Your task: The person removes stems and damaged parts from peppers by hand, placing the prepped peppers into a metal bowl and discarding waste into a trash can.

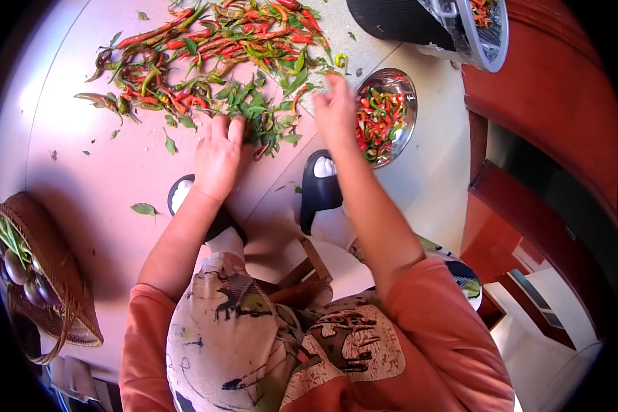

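Note:
A broad pile of red and green chili peppers [213,51] is spread over the floor, many of them wilted, with loose green leaves [250,103] at its near edge. My left hand [216,158] reaches into those leaves, fingers bent and closed; what the fingertips hold is hidden. Slightly blurred, my right hand [336,113] hovers between the pile and a shiny metal bowl [410,103]. Its thumb and fingers are apart, and I see nothing between them. Red and green chilies [380,120] lie inside the bowl.
At the left stands a woven basket [48,254] with eggplants [17,268] and green stalks. A black bucket [398,24] lined with plastic holds red bits at top right. My feet in black sandals [321,189] are close below the pile; red wooden furniture [549,151] is on the right.

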A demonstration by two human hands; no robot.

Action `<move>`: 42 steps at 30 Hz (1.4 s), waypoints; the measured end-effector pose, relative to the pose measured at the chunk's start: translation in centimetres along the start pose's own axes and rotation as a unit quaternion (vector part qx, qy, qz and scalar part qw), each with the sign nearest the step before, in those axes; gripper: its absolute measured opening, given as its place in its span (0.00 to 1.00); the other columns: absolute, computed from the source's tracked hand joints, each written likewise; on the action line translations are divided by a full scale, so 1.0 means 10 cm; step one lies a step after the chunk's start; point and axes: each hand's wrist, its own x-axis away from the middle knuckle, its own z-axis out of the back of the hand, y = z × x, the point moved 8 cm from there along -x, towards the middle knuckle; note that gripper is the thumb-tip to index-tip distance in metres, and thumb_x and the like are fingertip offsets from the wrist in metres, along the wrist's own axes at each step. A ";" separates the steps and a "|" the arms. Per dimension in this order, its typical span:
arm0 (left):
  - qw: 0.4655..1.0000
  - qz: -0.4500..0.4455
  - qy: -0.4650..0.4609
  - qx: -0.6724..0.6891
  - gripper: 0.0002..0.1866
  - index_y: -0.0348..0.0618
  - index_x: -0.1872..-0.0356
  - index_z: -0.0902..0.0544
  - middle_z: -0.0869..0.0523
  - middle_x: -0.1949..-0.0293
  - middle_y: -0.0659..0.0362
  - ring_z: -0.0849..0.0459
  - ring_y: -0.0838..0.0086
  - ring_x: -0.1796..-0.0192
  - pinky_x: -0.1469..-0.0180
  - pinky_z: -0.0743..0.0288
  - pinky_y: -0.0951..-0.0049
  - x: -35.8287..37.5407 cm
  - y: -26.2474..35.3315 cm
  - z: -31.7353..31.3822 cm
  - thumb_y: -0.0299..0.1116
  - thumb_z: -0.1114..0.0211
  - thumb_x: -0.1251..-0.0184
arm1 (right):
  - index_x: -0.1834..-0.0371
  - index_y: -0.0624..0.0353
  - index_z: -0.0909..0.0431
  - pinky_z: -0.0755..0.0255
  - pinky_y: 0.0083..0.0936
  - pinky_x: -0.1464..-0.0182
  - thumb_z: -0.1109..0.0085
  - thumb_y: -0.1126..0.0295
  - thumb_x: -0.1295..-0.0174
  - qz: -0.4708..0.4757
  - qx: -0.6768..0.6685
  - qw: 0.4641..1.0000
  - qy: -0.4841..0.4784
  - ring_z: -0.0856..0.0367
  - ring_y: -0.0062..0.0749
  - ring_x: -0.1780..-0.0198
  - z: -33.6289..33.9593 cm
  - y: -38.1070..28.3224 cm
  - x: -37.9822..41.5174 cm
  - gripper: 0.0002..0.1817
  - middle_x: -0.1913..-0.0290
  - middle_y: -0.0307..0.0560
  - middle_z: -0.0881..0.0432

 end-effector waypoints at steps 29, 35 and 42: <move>0.996 -0.006 -0.022 -0.083 0.33 0.44 0.37 0.35 0.37 0.37 0.50 0.28 0.62 0.48 0.52 0.26 0.67 0.05 0.13 -0.29 0.33 0.39 0.50 | 0.56 0.53 0.25 0.31 0.37 0.54 0.40 0.69 0.50 0.066 -0.018 0.996 -0.050 0.24 0.46 0.59 -0.23 -0.42 0.27 0.16 0.60 0.50 0.24; 0.994 -0.030 0.016 -0.101 0.28 0.44 0.42 0.30 0.31 0.41 0.53 0.28 0.64 0.49 0.52 0.28 0.69 0.10 0.17 -0.31 0.32 0.42 0.48 | 0.64 0.52 0.20 0.27 0.38 0.63 0.38 0.52 0.49 0.040 0.027 0.982 -0.182 0.19 0.46 0.66 -0.70 -0.83 0.09 0.18 0.69 0.49 0.18; 0.995 -0.011 0.004 0.102 0.35 0.48 0.41 0.31 0.34 0.39 0.52 0.32 0.59 0.42 0.43 0.33 0.65 0.12 0.04 -0.14 0.38 0.32 0.55 | 0.63 0.51 0.20 0.26 0.37 0.60 0.34 0.54 0.54 0.015 -0.106 0.977 -0.186 0.17 0.42 0.65 -1.00 -0.71 0.02 0.18 0.69 0.51 0.17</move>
